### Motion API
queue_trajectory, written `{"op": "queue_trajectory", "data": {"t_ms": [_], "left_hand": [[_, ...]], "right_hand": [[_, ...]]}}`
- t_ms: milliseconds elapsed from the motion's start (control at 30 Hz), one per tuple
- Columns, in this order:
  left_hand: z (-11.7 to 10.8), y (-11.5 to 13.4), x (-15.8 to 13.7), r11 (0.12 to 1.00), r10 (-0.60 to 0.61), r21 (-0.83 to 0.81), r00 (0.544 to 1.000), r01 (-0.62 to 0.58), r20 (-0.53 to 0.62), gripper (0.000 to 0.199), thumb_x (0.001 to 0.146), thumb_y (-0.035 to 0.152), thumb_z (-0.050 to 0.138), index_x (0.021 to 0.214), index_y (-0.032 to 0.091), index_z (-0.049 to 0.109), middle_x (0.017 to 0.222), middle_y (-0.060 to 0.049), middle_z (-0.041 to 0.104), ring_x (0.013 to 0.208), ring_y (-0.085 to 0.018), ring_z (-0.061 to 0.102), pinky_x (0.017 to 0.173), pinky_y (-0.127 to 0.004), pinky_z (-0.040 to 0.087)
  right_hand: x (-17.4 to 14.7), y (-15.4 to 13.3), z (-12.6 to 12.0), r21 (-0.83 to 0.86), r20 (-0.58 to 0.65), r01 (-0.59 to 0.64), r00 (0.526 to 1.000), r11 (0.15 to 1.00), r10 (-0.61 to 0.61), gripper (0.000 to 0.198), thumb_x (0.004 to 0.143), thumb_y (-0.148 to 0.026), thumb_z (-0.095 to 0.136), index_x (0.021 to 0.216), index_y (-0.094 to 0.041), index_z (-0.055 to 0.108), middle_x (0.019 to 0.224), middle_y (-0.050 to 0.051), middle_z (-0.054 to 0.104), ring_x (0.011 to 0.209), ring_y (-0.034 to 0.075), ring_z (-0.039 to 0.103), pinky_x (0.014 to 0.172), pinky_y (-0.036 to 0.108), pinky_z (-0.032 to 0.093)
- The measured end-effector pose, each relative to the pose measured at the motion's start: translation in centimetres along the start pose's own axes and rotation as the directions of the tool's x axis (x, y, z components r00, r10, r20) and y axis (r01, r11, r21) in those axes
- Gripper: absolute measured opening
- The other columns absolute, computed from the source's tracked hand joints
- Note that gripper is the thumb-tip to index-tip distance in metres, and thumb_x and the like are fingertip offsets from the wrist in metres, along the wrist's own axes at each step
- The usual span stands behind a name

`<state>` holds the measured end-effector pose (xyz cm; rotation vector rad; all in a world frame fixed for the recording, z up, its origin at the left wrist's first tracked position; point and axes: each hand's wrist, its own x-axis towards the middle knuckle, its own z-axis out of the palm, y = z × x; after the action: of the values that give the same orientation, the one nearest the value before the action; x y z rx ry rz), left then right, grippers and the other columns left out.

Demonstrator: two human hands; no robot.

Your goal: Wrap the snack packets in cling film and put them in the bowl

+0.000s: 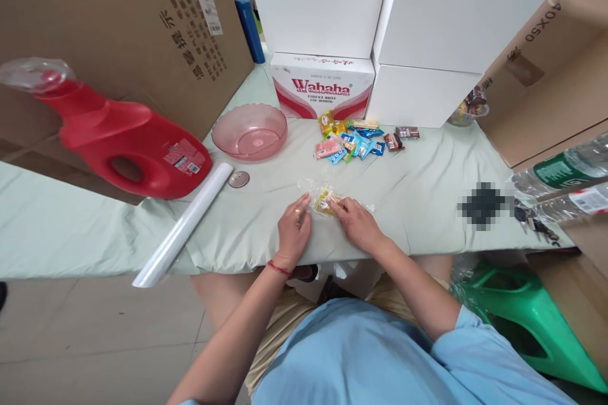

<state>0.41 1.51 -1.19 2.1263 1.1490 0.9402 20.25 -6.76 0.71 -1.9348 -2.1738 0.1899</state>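
A small yellow snack packet [325,202] lies on the cloth near the table's front edge, with crinkled clear plastic film [308,186] spreading around it. My right hand [360,225] is closed on the packet's right part, its thumb and fingers covering that end. Just left of the packet rests my left hand [294,229], fingers stretched forward and the tips at the film's edge; nothing shows gripped in it. A pile of small wrapped snacks [351,142] lies farther back, with a brown-red packet [394,142] and a dark packet [407,133] beside it.
A pink bowl [250,139], a round lid-like disc [239,179], a white roll [183,228] and a red jug [128,145] stand or lie leftward. Behind are a Wahaha carton [323,85] and white boxes [422,96]. Clear bottles [560,172] and keys [536,221] are rightward.
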Motion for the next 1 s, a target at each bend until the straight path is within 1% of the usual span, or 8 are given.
{"op": "queue_trajectory", "data": {"t_ms": [167, 333, 567, 667, 733, 833, 900, 1000], "left_hand": [[-0.8, -0.8, 2.5, 0.965, -0.259, -0.007, 0.952, 0.262, -0.161, 0.037, 0.098, 0.036, 0.052, 0.126, 0.017, 0.066, 0.131, -0.017, 0.073, 0.127, -0.030, 0.064, 0.112, -0.051, 0.050], [-0.2, -1.3, 8.4, 0.865, -0.457, -0.211, 0.888, 0.455, 0.040, 0.070, 0.082, 0.022, 0.063, 0.150, 0.018, 0.045, 0.140, -0.017, 0.068, 0.126, -0.026, 0.067, 0.106, -0.042, 0.053], [0.5, -0.7, 15.2, 0.768, -0.265, -0.399, 0.816, 0.501, 0.514, 0.099, 0.064, 0.011, 0.061, 0.161, 0.019, 0.040, 0.112, -0.009, 0.078, 0.104, -0.021, 0.071, 0.091, -0.034, 0.054], [0.5, -0.5, 16.1, 0.748, -0.122, -0.442, 0.756, 0.496, 0.643, 0.088, 0.057, 0.014, 0.069, 0.145, 0.019, 0.062, 0.087, -0.001, 0.074, 0.085, -0.018, 0.069, 0.084, -0.031, 0.051], [0.2, -0.7, 16.0, 0.769, -0.063, -0.465, 0.775, 0.440, 0.629, 0.056, 0.055, 0.017, 0.072, 0.111, 0.019, 0.080, 0.085, -0.001, 0.072, 0.084, -0.018, 0.066, 0.083, -0.031, 0.050], [-0.8, -2.1, 15.3, 0.772, -0.068, -0.550, 0.902, 0.319, 0.427, 0.009, 0.056, 0.021, 0.072, 0.064, 0.019, 0.075, 0.086, -0.005, 0.070, 0.093, -0.022, 0.065, 0.086, -0.033, 0.050], [-2.0, -3.5, 14.5, 0.740, -0.140, -0.615, 0.958, 0.270, 0.252, 0.006, 0.055, 0.022, 0.073, 0.052, 0.020, 0.067, 0.080, -0.004, 0.066, 0.097, -0.023, 0.064, 0.090, -0.034, 0.050], [-4.0, -5.7, 12.9, 0.678, -0.252, -0.669, 0.951, 0.305, 0.178, 0.014, 0.049, 0.020, 0.073, 0.046, 0.021, 0.060, 0.069, -0.002, 0.059, 0.090, -0.022, 0.063, 0.091, -0.035, 0.051]], "right_hand": [[0.1, 0.4, 0.5, -0.026, -0.009, 0.015, 1.000, 1.000, -0.015, 0.057, 0.105, -0.014, 0.044, 0.159, -0.032, 0.049, 0.127, 0.011, 0.063, 0.109, 0.027, 0.057, 0.095, 0.038, 0.048], [0.1, 0.3, 0.5, -0.028, -0.002, 0.017, 1.000, 0.999, -0.017, 0.059, 0.104, -0.013, 0.045, 0.159, -0.033, 0.048, 0.124, 0.011, 0.063, 0.107, 0.027, 0.057, 0.091, 0.038, 0.048], [0.2, 0.2, -0.1, -0.015, 0.016, 0.014, 1.000, 1.000, -0.014, 0.056, 0.104, -0.013, 0.048, 0.157, -0.033, 0.050, 0.123, 0.009, 0.062, 0.106, 0.026, 0.055, 0.090, 0.035, 0.045], [0.2, 0.2, 0.1, 0.011, -0.004, 0.014, 1.000, 1.000, -0.014, 0.054, 0.104, -0.013, 0.049, 0.155, -0.032, 0.052, 0.120, 0.009, 0.062, 0.104, 0.025, 0.055, 0.090, 0.034, 0.044], [0.2, 0.4, 0.4, 0.029, -0.018, 0.017, 1.000, 0.999, -0.017, 0.054, 0.105, -0.013, 0.049, 0.155, -0.032, 0.053, 0.120, 0.009, 0.062, 0.104, 0.025, 0.054, 0.090, 0.035, 0.044], [0.1, 0.6, 0.8, 0.073, -0.039, 0.022, 0.999, 0.997, -0.019, 0.055, 0.106, -0.013, 0.049, 0.156, -0.034, 0.052, 0.120, 0.008, 0.062, 0.105, 0.025, 0.053, 0.091, 0.035, 0.044], [0.0, 0.7, 1.0, 0.102, -0.055, 0.019, 0.998, 0.995, -0.014, 0.055, 0.106, -0.012, 0.048, 0.156, -0.036, 0.052, 0.118, 0.007, 0.062, 0.105, 0.024, 0.053, 0.092, 0.035, 0.044], [-0.1, 0.7, 1.2, 0.131, -0.070, 0.014, 0.998, 0.991, -0.005, 0.055, 0.105, -0.011, 0.048, 0.154, -0.035, 0.055, 0.118, 0.007, 0.062, 0.105, 0.024, 0.053, 0.095, 0.036, 0.044]]}}
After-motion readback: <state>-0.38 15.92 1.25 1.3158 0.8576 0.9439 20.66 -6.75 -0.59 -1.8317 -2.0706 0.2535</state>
